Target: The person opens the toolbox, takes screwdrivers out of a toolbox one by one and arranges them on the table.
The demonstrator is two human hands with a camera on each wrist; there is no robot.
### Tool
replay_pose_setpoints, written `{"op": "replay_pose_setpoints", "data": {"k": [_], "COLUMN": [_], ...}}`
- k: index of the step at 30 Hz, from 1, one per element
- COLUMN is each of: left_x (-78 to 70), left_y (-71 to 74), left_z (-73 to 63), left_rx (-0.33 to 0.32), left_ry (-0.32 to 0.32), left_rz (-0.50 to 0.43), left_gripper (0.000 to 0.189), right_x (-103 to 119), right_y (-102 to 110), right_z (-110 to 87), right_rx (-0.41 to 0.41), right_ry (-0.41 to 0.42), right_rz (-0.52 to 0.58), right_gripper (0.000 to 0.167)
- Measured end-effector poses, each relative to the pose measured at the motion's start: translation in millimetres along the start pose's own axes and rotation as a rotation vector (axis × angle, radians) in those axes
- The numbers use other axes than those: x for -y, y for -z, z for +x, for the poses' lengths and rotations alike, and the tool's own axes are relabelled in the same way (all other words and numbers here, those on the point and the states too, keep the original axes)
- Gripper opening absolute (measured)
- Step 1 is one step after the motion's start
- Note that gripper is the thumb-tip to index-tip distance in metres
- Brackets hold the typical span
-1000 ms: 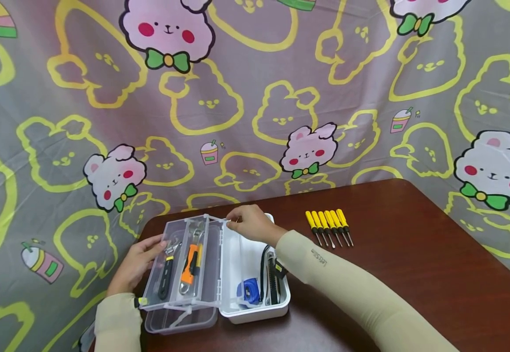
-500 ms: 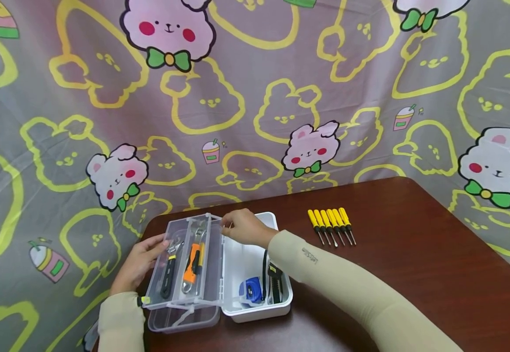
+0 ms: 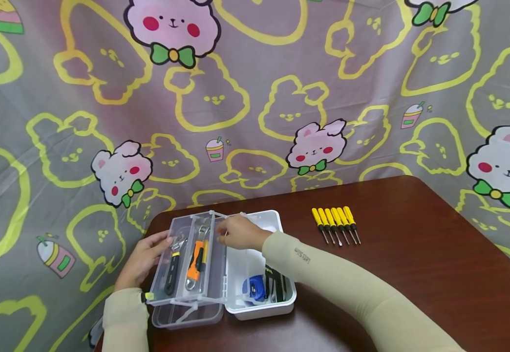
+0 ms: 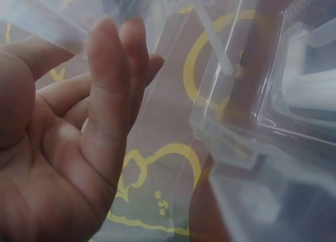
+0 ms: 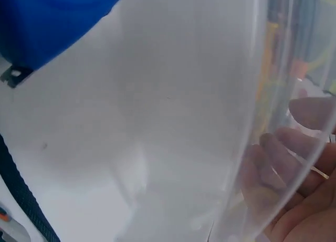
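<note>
An opened toolbox [image 3: 259, 312] has a white base and a clear fold-out tray [image 3: 160, 288] at its left. My left hand [image 3: 142, 256] holds the tray's left rim, thumb over the edge; in the left wrist view its other fingers [image 4: 107, 58] look straight. My right hand [image 3: 242, 232] hovers at the tray's inner side, fingers bent loosely; the right wrist view shows its fingers [image 5: 283, 163] through clear plastic, nothing visibly held. In the tray lie an adjustable wrench [image 3: 172, 274] with a black handle, an orange utility knife [image 3: 195, 264] and another wrench [image 3: 190, 283].
The base holds a blue tape measure [image 3: 257, 287] and dark tools [image 3: 277, 286] partly behind the right sleeve. Several yellow-handled screwdrivers [image 3: 334, 219] lie in a row on the brown table [image 3: 395, 254]. A patterned cloth [image 3: 255, 122] hangs behind. The clear lid [image 3: 162, 318] extends below the tray.
My right hand has shifted left and slightly nearer, from the hinge side of the box to the tray's inner side. My left hand keeps its place on the tray; the view has turned slightly.
</note>
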State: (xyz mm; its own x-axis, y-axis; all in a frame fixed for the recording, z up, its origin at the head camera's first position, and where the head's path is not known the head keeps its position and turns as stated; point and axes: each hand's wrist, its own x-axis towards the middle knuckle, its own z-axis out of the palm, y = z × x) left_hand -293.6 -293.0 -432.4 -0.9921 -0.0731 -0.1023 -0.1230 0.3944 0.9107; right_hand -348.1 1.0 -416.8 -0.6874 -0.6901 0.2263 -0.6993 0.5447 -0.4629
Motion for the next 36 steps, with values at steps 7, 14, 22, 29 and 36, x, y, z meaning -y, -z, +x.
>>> {"op": "replay_pose_setpoints", "data": {"k": [7,14,22,29,36], "left_x": [-1.5,-2.6,-3.8,-1.0,0.4], "left_y": [-1.1,-1.3,-0.3,-0.2,-0.8], "left_z": [1.2,0.6,0.7,-0.1,-1.2], "left_rx": [-0.002,-0.005,-0.001,-0.003,-0.011], "left_ry": [-0.009,-0.001,0.010,0.015,0.000], "left_rz": [0.011,0.019,0.028,0.020,0.018], "left_gripper": [0.066,0.066,0.066,0.068,0.064], "right_x": [2.4,8.8,12.0,16.7,19.5], "right_y": [-6.6,-11.8,-16.2,-16.1,-14.6], "right_z": [1.6,-2.0,-7.5,-7.5,-8.5], "right_rx": [0.065,0.174,0.335,0.375,0.392], "right_ry": [-0.002,0.078,0.115,0.105,0.091], "right_rz": [-0.074,-0.410,-0.660,-0.689,-0.671], "right_gripper": [0.028,0.045,0.056,0.053,0.052]}}
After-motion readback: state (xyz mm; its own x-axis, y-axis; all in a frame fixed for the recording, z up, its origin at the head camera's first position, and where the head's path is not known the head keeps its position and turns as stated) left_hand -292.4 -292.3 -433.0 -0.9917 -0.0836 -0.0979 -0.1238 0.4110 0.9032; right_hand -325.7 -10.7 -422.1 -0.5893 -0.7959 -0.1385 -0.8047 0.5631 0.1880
